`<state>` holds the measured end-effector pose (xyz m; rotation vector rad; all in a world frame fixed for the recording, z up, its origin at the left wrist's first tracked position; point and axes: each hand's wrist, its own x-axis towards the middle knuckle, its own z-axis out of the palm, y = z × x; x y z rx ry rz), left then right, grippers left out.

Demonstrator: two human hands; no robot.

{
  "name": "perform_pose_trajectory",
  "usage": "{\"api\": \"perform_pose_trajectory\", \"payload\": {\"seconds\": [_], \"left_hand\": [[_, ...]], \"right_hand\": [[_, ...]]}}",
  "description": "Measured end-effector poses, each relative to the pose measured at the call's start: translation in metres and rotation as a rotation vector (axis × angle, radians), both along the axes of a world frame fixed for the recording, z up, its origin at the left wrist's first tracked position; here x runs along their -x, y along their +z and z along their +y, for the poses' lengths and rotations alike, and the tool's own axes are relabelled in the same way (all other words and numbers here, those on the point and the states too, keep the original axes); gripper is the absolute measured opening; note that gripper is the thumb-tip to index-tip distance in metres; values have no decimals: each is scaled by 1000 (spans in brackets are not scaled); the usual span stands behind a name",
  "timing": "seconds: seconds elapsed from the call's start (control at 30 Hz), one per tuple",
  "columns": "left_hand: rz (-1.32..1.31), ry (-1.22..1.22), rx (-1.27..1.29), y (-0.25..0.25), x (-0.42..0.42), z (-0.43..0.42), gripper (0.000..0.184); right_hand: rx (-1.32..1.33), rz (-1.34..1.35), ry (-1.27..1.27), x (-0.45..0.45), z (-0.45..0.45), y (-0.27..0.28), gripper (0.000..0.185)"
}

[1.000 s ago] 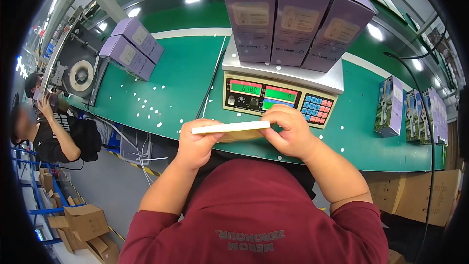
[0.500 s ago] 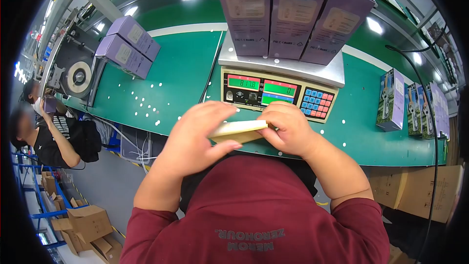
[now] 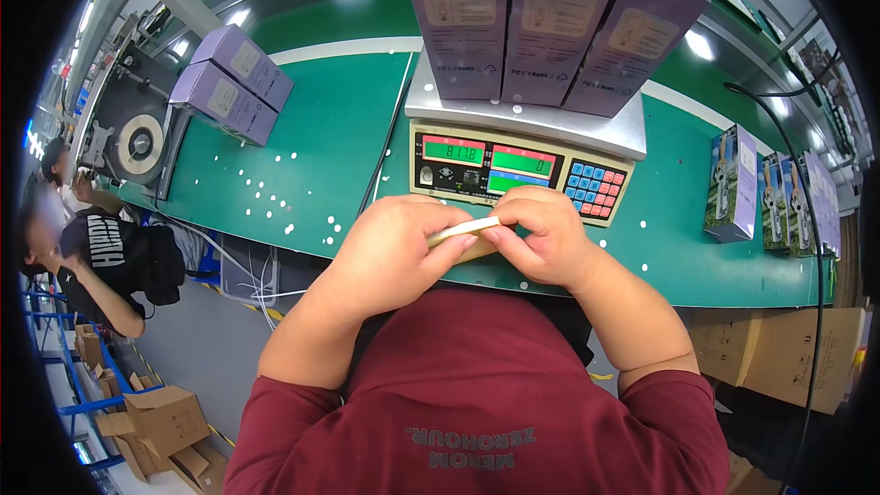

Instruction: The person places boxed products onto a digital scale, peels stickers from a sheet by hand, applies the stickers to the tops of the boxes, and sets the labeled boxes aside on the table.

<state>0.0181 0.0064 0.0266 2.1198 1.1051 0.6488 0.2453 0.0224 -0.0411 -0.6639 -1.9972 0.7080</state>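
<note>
A thin flat pad [image 3: 461, 231] with a pale edge is held in front of the wearer's body, close to the near edge of the green table [image 3: 348, 119], its right end tilted a little farther from the body than its left. It lies between thumb and fingers at both ends: the left hand [image 3: 387, 252] pinches it narrowly, thumb along the near side and forefinger along the far side, hiding much of the left end; the right hand [image 3: 547, 236] grips the right end, thumb tip against the near side and curled forefinger on top. The two thumb tips are close together, with a short strip of pale edge showing between the hands. Just beyond the hands sits a counting scale [image 3: 424, 153], its left display lit with the digits 8178 and the next one showing 0. Three purple cartons [image 3: 550, 27] stand side by side on its metal pan [image 3: 423, 96]. Small white dots [image 3: 266, 202] are scattered left of the scale; farther left are two more purple cartons [image 3: 225, 96] and a reel [image 3: 140, 144]. At the right, picture-printed boxes [image 3: 731, 188] stand in a row. Another person [image 3: 101, 247] is at far left, and open cardboard boxes [image 3: 168, 422] lie below.
</note>
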Motion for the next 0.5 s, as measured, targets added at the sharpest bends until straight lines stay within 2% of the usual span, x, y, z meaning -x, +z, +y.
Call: {"api": "perform_pose_trajectory", "payload": {"seconds": [0.4,0.5], "left_hand": [[52,-105,2,-6,0,3,15],[37,-80,102,-5,2,4,15]], "right_hand": [[110,7,69,-3,-1,3,3],[156,48,33,-1,-2,3,3]]}}
